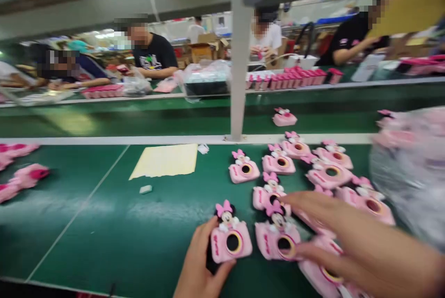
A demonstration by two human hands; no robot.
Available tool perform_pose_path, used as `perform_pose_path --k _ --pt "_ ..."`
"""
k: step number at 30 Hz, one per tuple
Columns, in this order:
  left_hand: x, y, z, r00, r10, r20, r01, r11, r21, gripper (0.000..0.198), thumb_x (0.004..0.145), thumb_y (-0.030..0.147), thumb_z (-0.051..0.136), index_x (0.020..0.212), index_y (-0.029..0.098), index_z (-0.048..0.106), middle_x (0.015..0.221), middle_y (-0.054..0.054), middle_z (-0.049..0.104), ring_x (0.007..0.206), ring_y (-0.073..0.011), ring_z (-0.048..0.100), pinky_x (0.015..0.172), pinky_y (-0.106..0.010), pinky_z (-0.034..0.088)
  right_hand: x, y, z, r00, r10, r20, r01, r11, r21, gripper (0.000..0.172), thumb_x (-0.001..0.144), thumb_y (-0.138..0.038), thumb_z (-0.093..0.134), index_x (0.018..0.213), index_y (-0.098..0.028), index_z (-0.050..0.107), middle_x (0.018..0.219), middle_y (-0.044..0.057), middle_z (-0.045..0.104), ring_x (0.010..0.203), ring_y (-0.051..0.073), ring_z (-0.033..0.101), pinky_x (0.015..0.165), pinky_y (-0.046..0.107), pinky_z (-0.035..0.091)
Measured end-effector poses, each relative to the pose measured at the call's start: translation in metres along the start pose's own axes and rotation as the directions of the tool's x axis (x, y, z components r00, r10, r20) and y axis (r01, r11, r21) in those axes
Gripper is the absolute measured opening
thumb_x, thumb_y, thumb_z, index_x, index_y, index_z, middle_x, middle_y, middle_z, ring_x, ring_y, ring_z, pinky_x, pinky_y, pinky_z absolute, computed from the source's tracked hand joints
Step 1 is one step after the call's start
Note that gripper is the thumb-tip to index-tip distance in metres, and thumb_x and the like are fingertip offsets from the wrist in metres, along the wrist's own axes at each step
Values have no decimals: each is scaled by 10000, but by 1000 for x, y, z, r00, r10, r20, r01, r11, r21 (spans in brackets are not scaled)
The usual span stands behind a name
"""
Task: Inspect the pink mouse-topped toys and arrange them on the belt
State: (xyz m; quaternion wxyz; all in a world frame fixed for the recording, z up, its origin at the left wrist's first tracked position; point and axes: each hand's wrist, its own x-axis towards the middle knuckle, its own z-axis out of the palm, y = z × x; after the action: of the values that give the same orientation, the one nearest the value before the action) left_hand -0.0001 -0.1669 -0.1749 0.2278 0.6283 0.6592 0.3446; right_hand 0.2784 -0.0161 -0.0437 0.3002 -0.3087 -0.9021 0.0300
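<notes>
My left hand (pixel 203 261) is closed around a pink toy camera (pixel 231 242) with a mouse figure and bow on top, its round dark lens facing up. Just right of it, my right hand (pixel 358 237) reaches in from the right edge, thumb and fingers apart, over a group of similar toys. Its thumb is at the right side of another pink camera (pixel 278 241), and its fingertips are by one behind that (pixel 262 197). Whether it grips either one cannot be made out. Part of the group is hidden under this hand.
A paper sheet (pixel 167 161) and a small pale block (pixel 146 189) lie on the green table (pixel 104 224). Plastic-wrapped toys (pixel 410 168) are at right, pink pieces (pixel 26 180) at left. A white post (pixel 238 57) rises mid-view. Several people sit across a green belt (pixel 156 119).
</notes>
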Motion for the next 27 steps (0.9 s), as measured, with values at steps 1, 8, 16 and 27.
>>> perform_pose_path --k 1,8,16,27 --pt "0 5 -2 1000 -11 -1 11 1000 26 666 925 328 611 1496 305 269 1463 -120 474 1330 -285 497 1104 -496 447 -10 -18 5 992 -61 112 65 997 -31 580 844 -611 680 1327 -291 643 1244 73 707 1010 253 712 781 377 580" --pt "5 26 -7 997 71 28 -74 988 135 653 952 335 585 1507 320 241 1445 -105 477 1330 -281 466 1090 -519 438 -62 -79 99 989 143 25 -139 984 -114 498 868 -422 717 1315 -233 604 1333 104 646 1291 345 525 1139 610 244" --pt "3 25 -8 998 61 2 -61 989 135 617 953 334 589 1481 341 270 1426 -77 471 1320 -260 438 1108 -509 413 -65 -73 113 977 178 -118 -178 984 14 221 918 -241 640 1136 -210 656 1220 70 687 1265 299 538 1183 569 202" --pt "8 23 -7 999 49 18 -51 988 147 584 1003 328 488 1522 320 222 1473 -113 438 1361 -275 429 1129 -560 402 -61 -82 115 950 265 -165 -255 964 79 90 895 -207 646 985 -211 649 1138 60 701 1234 282 557 1169 555 218"
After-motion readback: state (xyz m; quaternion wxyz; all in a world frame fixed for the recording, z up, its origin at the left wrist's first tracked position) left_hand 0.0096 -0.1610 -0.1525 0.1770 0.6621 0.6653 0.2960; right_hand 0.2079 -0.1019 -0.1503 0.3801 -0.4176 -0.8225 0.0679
